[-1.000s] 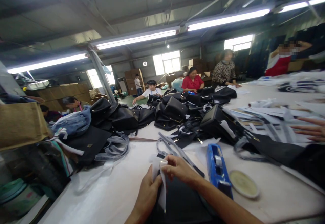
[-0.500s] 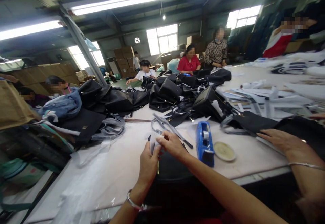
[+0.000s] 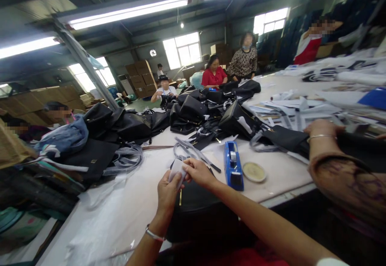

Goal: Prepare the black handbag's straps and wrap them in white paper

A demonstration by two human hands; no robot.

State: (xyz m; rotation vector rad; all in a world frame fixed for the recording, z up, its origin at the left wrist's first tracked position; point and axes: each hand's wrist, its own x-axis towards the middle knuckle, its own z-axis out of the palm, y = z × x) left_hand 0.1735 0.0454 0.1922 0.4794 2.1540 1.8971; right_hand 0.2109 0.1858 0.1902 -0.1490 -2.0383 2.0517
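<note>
Both my hands meet over a black bag [image 3: 202,201] at the table's front edge. Pinched between thumb and fingers of my left hand [image 3: 167,187] is a small piece of white paper [image 3: 175,168]. My right hand [image 3: 199,172] closes on the right edge of the same paper. A gold zipper [image 3: 180,197] shows on the bag just below my fingers. Behind my hands lie plastic-wrapped bag handles [image 3: 193,151]. To the right of my right hand stands a blue tape dispenser [image 3: 233,165], with a round pale dish [image 3: 254,172] beside it.
Black bags [image 3: 188,113] are heaped across the table's middle. At right, a co-worker's arm [image 3: 325,149] reaches over another black bag near paper strips [image 3: 289,113]. Clear plastic sheeting [image 3: 99,222] covers the left front. Several people work around the table.
The paper is turned and shows a flatter face between my hands. The co-worker's arm at right has lifted and bent. My view has shifted slightly right.
</note>
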